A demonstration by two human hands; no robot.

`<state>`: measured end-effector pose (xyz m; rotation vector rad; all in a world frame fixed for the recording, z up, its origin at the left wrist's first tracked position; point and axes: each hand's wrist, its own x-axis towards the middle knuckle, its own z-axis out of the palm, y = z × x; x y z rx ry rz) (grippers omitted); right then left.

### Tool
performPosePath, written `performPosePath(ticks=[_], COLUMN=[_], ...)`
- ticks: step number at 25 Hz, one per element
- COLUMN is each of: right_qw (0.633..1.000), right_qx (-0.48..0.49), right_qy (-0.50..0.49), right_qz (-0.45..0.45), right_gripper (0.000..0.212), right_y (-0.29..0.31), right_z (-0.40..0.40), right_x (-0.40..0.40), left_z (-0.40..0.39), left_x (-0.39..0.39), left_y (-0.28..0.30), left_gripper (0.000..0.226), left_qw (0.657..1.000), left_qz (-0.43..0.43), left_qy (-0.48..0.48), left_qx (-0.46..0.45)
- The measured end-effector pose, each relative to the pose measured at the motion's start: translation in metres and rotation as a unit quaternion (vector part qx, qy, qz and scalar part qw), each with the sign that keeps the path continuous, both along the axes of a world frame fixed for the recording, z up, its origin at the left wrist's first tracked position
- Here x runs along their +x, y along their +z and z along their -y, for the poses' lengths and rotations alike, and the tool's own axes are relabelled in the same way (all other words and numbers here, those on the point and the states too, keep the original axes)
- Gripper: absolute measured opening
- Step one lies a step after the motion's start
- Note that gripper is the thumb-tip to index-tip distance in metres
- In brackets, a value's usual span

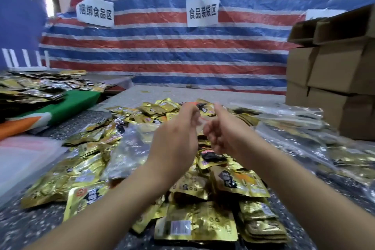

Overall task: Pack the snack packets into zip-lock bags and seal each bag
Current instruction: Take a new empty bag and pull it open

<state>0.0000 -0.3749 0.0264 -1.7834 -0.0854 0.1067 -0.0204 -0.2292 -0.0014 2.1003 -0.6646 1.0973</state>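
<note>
Both hands, left hand [178, 128] and right hand [221, 130], pinch something blurred, perhaps a clear bag; their grip could slip over the heaped gold foil snack packets [203, 223].

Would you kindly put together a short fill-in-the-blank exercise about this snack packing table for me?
1. The loose snack packets heaped on the table are mostly ____ in colour.
2. The cardboard boxes are stacked on the ____ side of the view.
3. The tarp behind the table is striped red, white and ____.
4. The left hand and right hand are raised ____ the pile of packets.

Missing words: gold; right; blue; above
</note>
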Motion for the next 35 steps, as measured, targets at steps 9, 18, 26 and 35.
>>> performPosePath(ticks=[9, 18, 26, 35], right_qw=[0.994, 0.99, 0.996, 0.995], right_qx=[-0.011, -0.062, -0.031, 0.006], right_qy=[-0.103, -0.076, -0.014, 0.011], right_qz=[0.037, 0.107, 0.085, 0.102], right_gripper=[0.031, 0.024, 0.032, 0.031], right_y=[-0.045, -0.054, -0.052, -0.05], right_z=[0.043, 0.039, 0.03, 0.027], right_x=[-0.04, -0.059, -0.067, -0.075], left_z=[0.016, 0.009, 0.007, 0.006], left_x=[-0.042, -0.034, -0.029, -0.035], left_y=[-0.044, -0.043, -0.042, -0.039], left_gripper=[0.026, 0.018, 0.016, 0.044], left_qw=[0.971, 0.976, 0.956, 0.952], left_qz=[-0.084, -0.15, -0.229, -0.248], left_qy=[-0.171, -0.157, -0.183, -0.18], left_qx=[0.146, 0.018, -0.007, 0.006])
